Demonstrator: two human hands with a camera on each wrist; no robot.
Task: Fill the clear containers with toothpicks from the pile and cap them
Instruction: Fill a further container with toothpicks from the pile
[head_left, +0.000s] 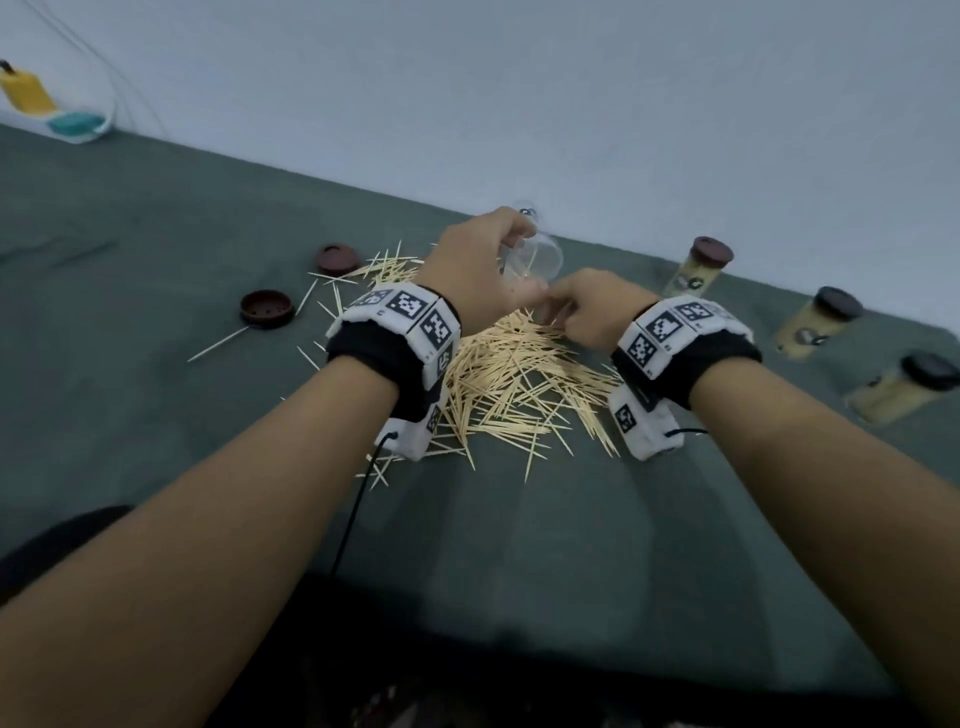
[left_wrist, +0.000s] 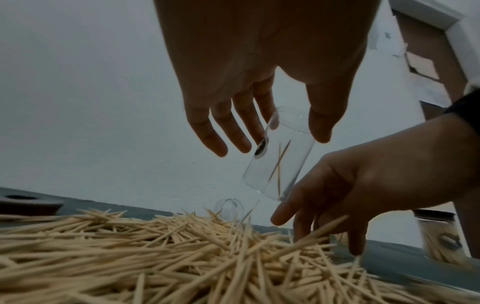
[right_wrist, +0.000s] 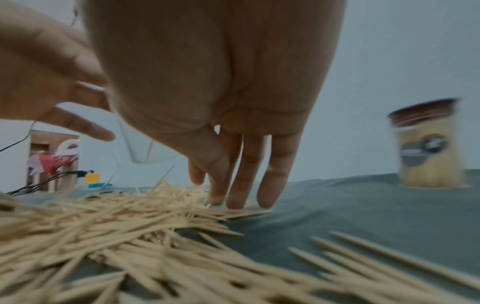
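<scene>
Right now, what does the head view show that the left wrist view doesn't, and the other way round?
Only the head view shows two loose brown caps left of the pile and three filled, capped containers on the right. Only the left wrist view shows the few toothpicks inside the clear container, and a second empty container lying behind the pile. Both show the left hand holding that tilted container, the right hand reaching into the toothpick pile.
</scene>
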